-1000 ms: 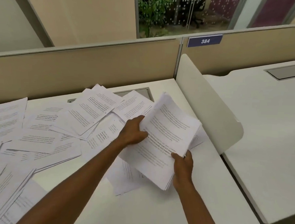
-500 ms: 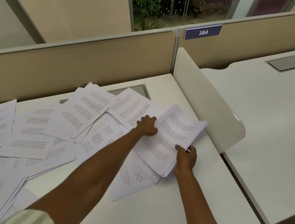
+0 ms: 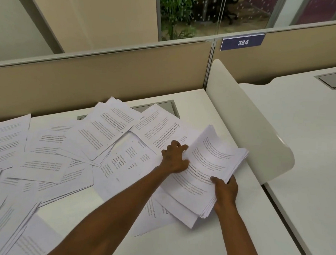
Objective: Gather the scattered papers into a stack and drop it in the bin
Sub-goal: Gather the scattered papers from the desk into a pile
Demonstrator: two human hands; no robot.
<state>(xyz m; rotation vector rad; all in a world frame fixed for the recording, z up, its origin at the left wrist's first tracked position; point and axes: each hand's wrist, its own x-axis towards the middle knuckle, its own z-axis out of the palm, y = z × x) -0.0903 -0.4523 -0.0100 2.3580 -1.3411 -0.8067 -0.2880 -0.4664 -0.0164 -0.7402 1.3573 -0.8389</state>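
My right hand (image 3: pixel 225 189) has its grip closed on the near right edge of the stack of papers (image 3: pixel 206 167), thumb on the top sheet and fingers curled under, so that side sits lifted and the top pages bow upward. My left hand (image 3: pixel 174 156) is at the stack's left edge, fingers bent around the sheets there, with its fingertips down on the loose pages beside it. The stack is at the right end of the white worktop (image 3: pixel 177 241), just beside the curved white divider (image 3: pixel 246 119), and it lies partly over a few single sheets that poke out beneath it toward me. The scattered papers (image 3: pixel 97 135) cover the rest of the worktop to my left, overlapping each other at all angles, some reaching the left edge of view. A grey cable hatch (image 3: pixel 164 106) shows behind them, partly covered. On the beige partition is a blue sign (image 3: pixel 242 42) reading 384. I see no bin from here.
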